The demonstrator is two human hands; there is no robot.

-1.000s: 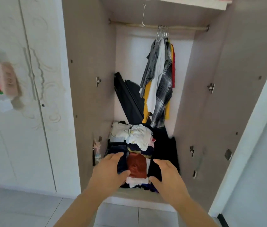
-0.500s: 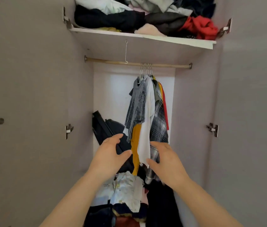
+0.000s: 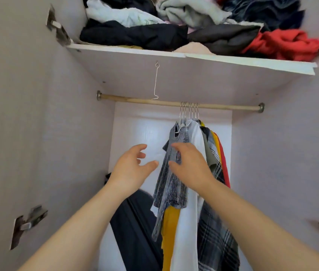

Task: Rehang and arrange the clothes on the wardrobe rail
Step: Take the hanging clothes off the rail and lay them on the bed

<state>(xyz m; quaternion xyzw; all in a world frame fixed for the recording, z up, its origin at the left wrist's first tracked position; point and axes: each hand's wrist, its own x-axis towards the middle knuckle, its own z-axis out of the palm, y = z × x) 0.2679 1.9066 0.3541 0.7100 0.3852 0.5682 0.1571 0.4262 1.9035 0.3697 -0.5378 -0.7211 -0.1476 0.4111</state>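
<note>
A wooden rail (image 3: 139,100) spans the wardrobe. Several metal hangers (image 3: 189,111) bunch together right of its middle, carrying a grey mottled top (image 3: 169,184), a white shirt (image 3: 186,231), a plaid shirt (image 3: 217,239), and yellow and red garments. My left hand (image 3: 131,167) is raised left of the clothes, fingers spread and holding nothing. My right hand (image 3: 191,165) hovers in front of the grey top at shoulder height, fingers loosely bent with nothing in them; whether it touches the fabric is unclear.
A wire hook (image 3: 155,83) dangles from the shelf (image 3: 252,63) above the rail's left half. Crumpled clothes (image 3: 194,26) pile on that shelf. A dark bag (image 3: 135,227) leans in the back corner below. Hinges stick out from both side walls.
Both hands rose from the folded pile at the bottom up to the hanging clothes. The view tilted upward, so the rail and top shelf now fill the frame.
</note>
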